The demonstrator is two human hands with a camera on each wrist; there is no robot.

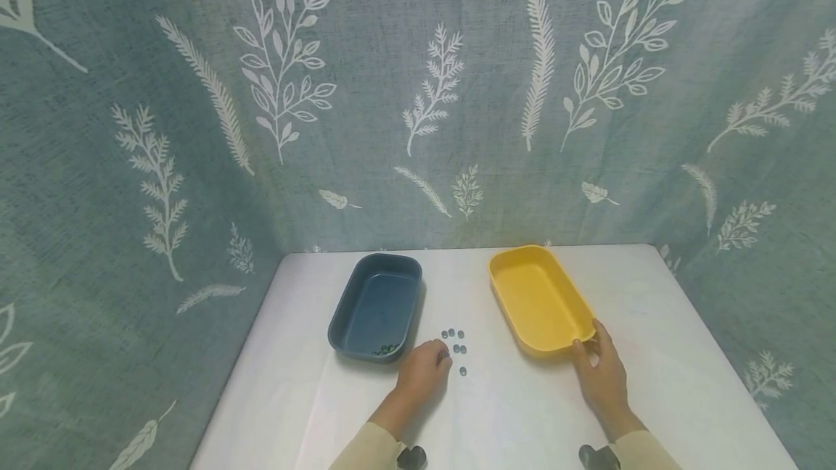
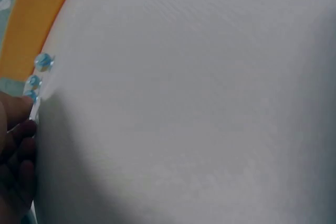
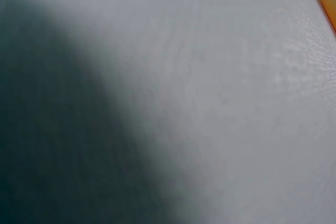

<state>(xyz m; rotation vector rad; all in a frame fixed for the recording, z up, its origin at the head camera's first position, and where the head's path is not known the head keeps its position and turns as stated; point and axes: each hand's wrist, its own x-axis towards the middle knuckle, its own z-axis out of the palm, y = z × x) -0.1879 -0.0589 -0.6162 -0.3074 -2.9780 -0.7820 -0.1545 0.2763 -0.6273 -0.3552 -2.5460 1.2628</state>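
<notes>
My left hand [image 1: 421, 372] is low over the white table, its fingers curled at a small bluish glass marble by the fingertips. In the left wrist view the thumb tip overlaps one clear blue marble [image 2: 30, 96], with others just beyond it. Several loose marbles [image 1: 460, 349] lie to the right of that hand. At the near right corner of the yellow tray [image 1: 538, 299], my right hand [image 1: 604, 376] grips the rim, thumb at the near edge and fingers round the side. The right wrist view shows only the tray's edge, not the hand.
Left of the marbles stands a dark blue tray [image 1: 374, 303], with several small green pieces [image 1: 385, 349] at its near end. The white table [image 1: 496, 412] ends at a patterned green-grey cloth [image 1: 392, 129] behind and on both sides.
</notes>
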